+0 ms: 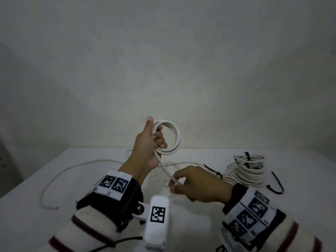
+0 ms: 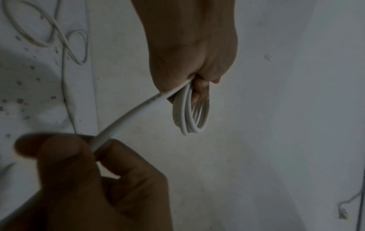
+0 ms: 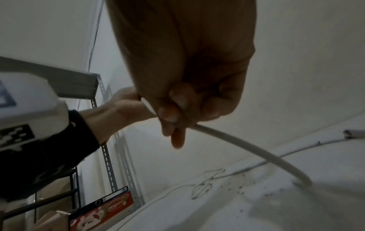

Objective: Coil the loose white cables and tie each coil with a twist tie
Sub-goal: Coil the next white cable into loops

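My left hand (image 1: pixel 151 142) is raised above the white table (image 1: pixel 91 188) and grips a coil of white cable (image 1: pixel 172 139), several loops hanging from its curled fingers (image 2: pixel 199 92). From the coil (image 2: pixel 193 118) a straight length of the same cable (image 1: pixel 164 167) runs down to my right hand (image 1: pixel 192 184), which pinches it between thumb and fingers (image 3: pixel 171 112). Past that hand the cable (image 3: pixel 256 150) drops to the table. A long loose white cable (image 1: pixel 54 177) trails over the left of the table.
At the right lies a pile of coiled white cables (image 1: pixel 249 170) bound with black ties (image 1: pixel 247 159). Loose black twist ties (image 1: pixel 276 184) lie beside it and near my right hand (image 1: pixel 212 170). Dark specks dot the tabletop. A metal shelf (image 3: pixel 106 140) stands to the left.
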